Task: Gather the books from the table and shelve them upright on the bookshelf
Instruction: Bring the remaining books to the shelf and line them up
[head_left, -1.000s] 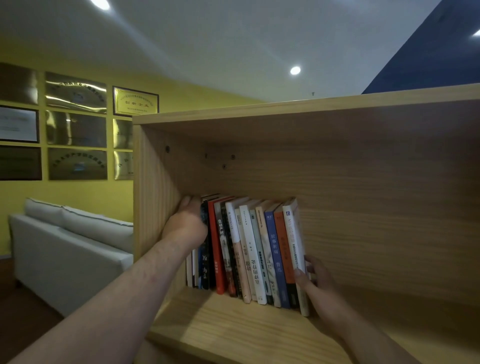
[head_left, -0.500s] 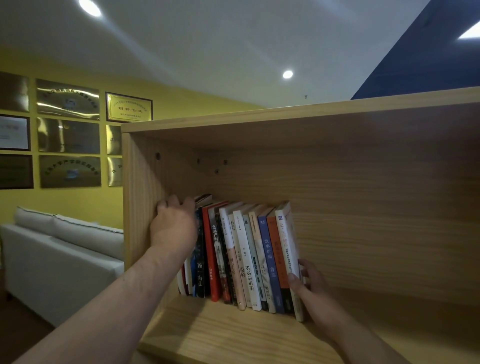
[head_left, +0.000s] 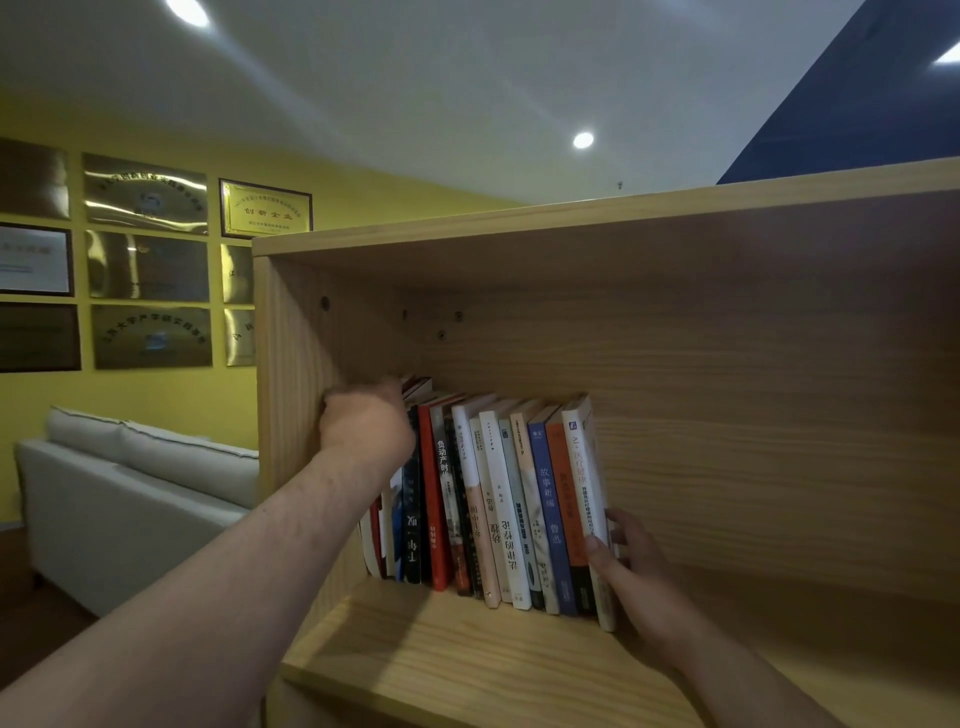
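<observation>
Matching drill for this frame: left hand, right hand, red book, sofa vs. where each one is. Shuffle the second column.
1 left hand
2 right hand
3 red book
4 sofa

A left of the bookshelf
B at the tops of the leftmost books
C standing in the row, near its left end
D at the foot of the white end book

Pairs: 1-B, 2-D, 3-C, 4-A

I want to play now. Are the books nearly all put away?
Nearly. A row of books stands on the bookshelf, leaning. The left hand holds its left end; the right hand pinches the white end book. To do: squaring them upright. Any other books aren't in view.
</observation>
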